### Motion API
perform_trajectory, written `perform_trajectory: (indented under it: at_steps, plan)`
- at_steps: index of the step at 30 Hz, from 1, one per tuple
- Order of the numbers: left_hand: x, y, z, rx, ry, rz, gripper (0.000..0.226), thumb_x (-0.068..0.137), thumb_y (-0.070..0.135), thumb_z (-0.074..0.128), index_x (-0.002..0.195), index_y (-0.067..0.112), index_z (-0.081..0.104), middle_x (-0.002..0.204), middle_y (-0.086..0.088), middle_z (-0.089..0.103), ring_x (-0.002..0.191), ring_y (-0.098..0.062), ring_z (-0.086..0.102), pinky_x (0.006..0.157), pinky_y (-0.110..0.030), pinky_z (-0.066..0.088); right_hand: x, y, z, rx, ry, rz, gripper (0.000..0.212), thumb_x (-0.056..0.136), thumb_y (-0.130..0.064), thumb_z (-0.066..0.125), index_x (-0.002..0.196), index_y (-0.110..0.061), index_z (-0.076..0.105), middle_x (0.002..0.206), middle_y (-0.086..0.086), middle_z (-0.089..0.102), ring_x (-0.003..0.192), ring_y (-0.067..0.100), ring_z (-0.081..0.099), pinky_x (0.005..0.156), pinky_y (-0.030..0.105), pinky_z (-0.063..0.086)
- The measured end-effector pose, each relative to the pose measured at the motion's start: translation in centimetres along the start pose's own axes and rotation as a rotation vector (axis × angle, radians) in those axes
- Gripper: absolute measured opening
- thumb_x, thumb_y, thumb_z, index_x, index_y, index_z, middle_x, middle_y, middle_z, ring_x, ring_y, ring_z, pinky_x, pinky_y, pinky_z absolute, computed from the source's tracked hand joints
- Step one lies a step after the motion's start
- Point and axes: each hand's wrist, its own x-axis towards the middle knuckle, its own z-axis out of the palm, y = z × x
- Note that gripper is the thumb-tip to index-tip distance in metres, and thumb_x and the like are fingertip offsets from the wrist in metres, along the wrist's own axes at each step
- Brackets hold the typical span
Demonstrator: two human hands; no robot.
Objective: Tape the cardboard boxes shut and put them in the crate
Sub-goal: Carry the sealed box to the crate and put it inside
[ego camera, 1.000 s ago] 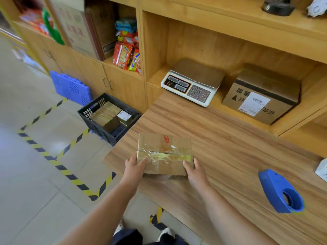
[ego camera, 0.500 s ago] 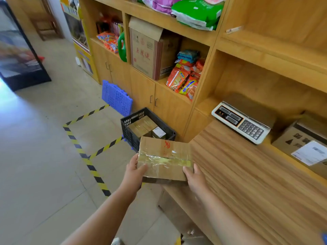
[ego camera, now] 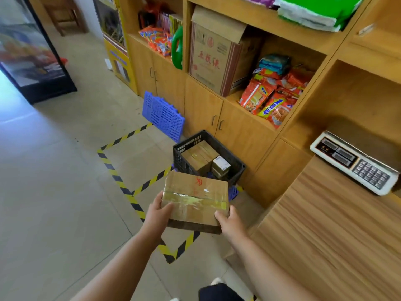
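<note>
A flat cardboard box point(ego camera: 195, 198) with clear tape across its top and a red mark is held in the air over the floor, off the counter's left end. My left hand point(ego camera: 159, 210) grips its left edge and my right hand point(ego camera: 227, 220) grips its right near corner. Just beyond the box a black plastic crate point(ego camera: 235, 165) stands on the floor against the cabinet. Several taped boxes point(ego camera: 200, 156) lie inside it, one with a white label.
The wooden counter point(ego camera: 325, 235) runs along my right, with a weighing scale point(ego camera: 355, 162) at its back. A blue plastic panel point(ego camera: 162, 115) leans on the cabinet doors behind the crate. Yellow-black tape point(ego camera: 115, 174) marks the floor. Shelves hold snack packets point(ego camera: 269, 98) and a large carton point(ego camera: 213, 59).
The box left the counter top and travelled left and forward in both hands, ending over the floor near the crate. The view swung left, so the tape dispenser dropped out of sight.
</note>
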Motion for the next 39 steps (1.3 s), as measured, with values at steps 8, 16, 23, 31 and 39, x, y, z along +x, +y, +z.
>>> perform_trajectory:
  at_steps: [8, 16, 23, 31, 39]
  plan:
    - [9.2, 2.8, -0.4, 0.021, 0.003, -0.057, 0.037, 0.094, 0.014, 0.052, 0.125, 0.035, 0.05, 0.112, -0.002, 0.06, 0.094, -0.017, 0.064, 0.072, -0.026, 0.056, 9.0, -4.2, 1.5, 0.018, -0.033, 0.078, 0.051, 0.094, -0.025, 0.052, 0.141, -0.014, 0.035, 0.119, 0.001, 0.055, 0.101, 0.015, 0.056, 0.075, 0.028, 0.051]
    - [21.5, 10.6, -0.3, 0.143, 0.043, -0.071, 0.051, 0.093, 0.016, 0.053, 0.14, 0.032, 0.042, 0.129, -0.004, 0.035, 0.105, -0.018, 0.05, 0.076, -0.025, 0.05, 20.2, -11.6, 2.7, 0.013, -0.094, 0.081, 0.05, 0.093, -0.03, 0.055, 0.139, -0.02, 0.039, 0.131, 0.003, 0.052, 0.111, 0.018, 0.052, 0.095, 0.035, 0.045]
    - [30.5, 15.4, 0.2, 0.185, -0.026, -0.076, 0.048, 0.093, 0.012, 0.049, 0.136, 0.033, 0.045, 0.123, -0.003, 0.053, 0.105, -0.015, 0.057, 0.079, -0.022, 0.046, 28.1, -16.7, 2.9, 0.015, -0.073, 0.08, 0.03, 0.095, -0.021, 0.055, 0.123, -0.026, 0.047, 0.112, -0.004, 0.058, 0.098, 0.014, 0.056, 0.09, 0.034, 0.047]
    - [43.0, 18.3, 1.3, 0.278, -0.186, -0.171, 0.034, 0.09, 0.009, 0.049, 0.106, 0.038, 0.054, 0.091, 0.017, 0.063, 0.075, 0.003, 0.062, 0.052, -0.007, 0.044, 36.3, -19.7, 4.2, 0.013, 0.05, 0.258, 0.056, 0.093, -0.02, 0.056, 0.145, -0.019, 0.035, 0.135, 0.002, 0.052, 0.12, 0.024, 0.051, 0.1, 0.043, 0.045]
    - [56.8, 21.9, 2.2, 0.646, -0.349, -0.094, 0.029, 0.088, 0.012, 0.042, 0.108, 0.025, 0.059, 0.105, -0.007, 0.05, 0.085, -0.015, 0.054, 0.061, -0.022, 0.045, 44.3, -23.3, 8.4, 0.066, 0.189, 0.422, 0.064, 0.092, -0.022, 0.059, 0.148, -0.02, 0.03, 0.142, 0.003, 0.048, 0.123, 0.023, 0.051, 0.095, 0.036, 0.046]
